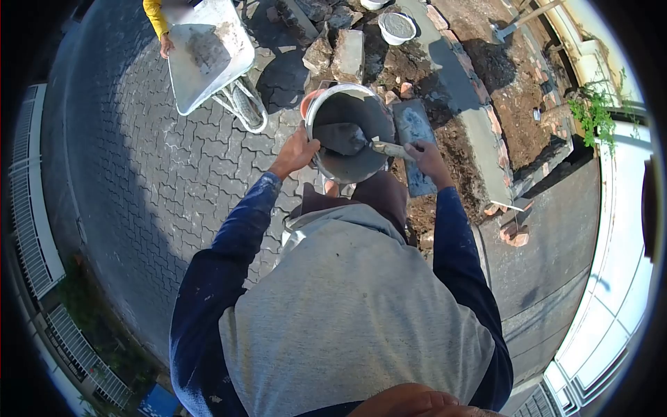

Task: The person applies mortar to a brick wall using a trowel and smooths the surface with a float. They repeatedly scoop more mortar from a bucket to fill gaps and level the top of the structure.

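In the head view a round bucket (350, 169) with a pale rim and grey insides is tilted toward me in front of my legs. The fingers of my left hand (296, 151) are closed on its left rim. My right hand (429, 163) grips the light handle of a trowel (340, 138), whose dark blade lies inside the bucket's mouth. An orange-red rim of another container (310, 103) shows behind the bucket. Beside my right hand lies a long flat grey-blue board (415, 118).
A white wheelbarrow (233, 59) stands at upper left, with another person's hand (166, 46) at its edge. Stone blocks (349, 55) and a white bucket of grey mortar (397, 28) are ahead. To the right runs a mortar-topped brick edging (479, 132); interlocking pavers (201, 167) cover the left.
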{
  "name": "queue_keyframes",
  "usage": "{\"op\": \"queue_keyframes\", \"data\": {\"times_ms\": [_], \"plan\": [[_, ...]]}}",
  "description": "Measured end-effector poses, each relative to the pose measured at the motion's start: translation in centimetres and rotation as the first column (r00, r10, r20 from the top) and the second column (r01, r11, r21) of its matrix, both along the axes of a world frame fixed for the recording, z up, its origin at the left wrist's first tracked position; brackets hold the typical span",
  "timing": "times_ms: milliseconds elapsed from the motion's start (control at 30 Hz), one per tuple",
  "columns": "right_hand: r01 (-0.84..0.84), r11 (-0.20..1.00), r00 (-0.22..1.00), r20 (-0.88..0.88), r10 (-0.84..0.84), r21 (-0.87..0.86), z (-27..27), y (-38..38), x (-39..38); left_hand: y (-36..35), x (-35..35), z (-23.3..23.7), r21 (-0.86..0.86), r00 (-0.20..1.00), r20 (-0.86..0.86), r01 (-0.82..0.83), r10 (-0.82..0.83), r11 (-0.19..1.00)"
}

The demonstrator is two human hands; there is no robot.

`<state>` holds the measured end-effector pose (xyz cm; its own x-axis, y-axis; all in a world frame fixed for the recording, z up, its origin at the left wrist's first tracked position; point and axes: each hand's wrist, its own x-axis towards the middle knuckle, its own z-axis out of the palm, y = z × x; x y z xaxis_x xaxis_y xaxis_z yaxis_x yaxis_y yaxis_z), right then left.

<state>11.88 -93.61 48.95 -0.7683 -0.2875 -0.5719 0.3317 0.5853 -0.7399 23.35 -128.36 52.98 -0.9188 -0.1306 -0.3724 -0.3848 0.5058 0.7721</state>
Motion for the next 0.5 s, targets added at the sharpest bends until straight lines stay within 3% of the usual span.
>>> {"op": "queue_keyframes", "data": {"times_ms": [33,67,100,167,200,233,300,333,367,433,500], "plan": [[-0.152,0.986,0.98,-0.118,0.159,0.069,0.6,-0.1,-1.1,0.2,-1.4,0.2,0.045,0.995,0.072,-0.066,0.063,0.997],[-0.29,0.945,0.923,-0.217,0.319,0.153,0.9,-0.1,-1.7,0.6,-2.6,0.1,0.088,0.993,0.039,-0.117,0.114,0.989],[-0.294,0.944,0.925,-0.201,0.321,0.153,0.6,0.2,-1.8,0.8,-3.4,-0.5,0.09,0.992,0.055,-0.12,0.115,0.989],[-0.434,0.858,0.83,-0.248,0.499,0.276,0.3,0.2,-4.3,0.4,-6.4,-2.4,0.045,0.996,0.044,-0.085,0.083,0.995],[-0.43,0.879,0.841,-0.262,0.473,0.208,0.3,0.1,-5.0,0.5,-7.2,-5.3,0.028,0.97,-0.057,-0.234,0.235,0.972],[-0.434,0.879,0.836,-0.276,0.475,0.198,-0.3,0.4,-6.2,0.3,-8.4,-6.7,0.014,0.968,-0.068,-0.24,0.24,0.971],[-0.287,0.958,0.927,-0.257,0.274,-0.013,-2.0,1.5,-7.9,0.1,-9.6,-8.5,0.203,0.905,0.038,-0.422,0.423,0.884],[-0.308,0.949,0.932,-0.223,0.287,-0.068,1.2,1.4,-9.1,-0.1,-10.3,-9.2,0.19,0.9,0.018,-0.431,0.436,0.882],[-0.31,0.948,0.934,-0.209,0.289,-0.076,2.4,2.1,-9.8,0.1,-10.6,-8.7,0.18,0.898,0.031,-0.437,0.439,0.881],[-0.074,0.971,0.996,0.038,0.084,-0.227,3.8,4.6,-11.8,0.7,-12.7,-6.5,0.304,0.825,0.084,-0.555,0.559,0.774],[-0.003,0.967,1.0,-0.002,0.002,-0.254,4.1,6.8,-12.7,0.6,-14.1,-5.7,0.319,0.789,0.085,-0.6,0.608,0.734]]}}
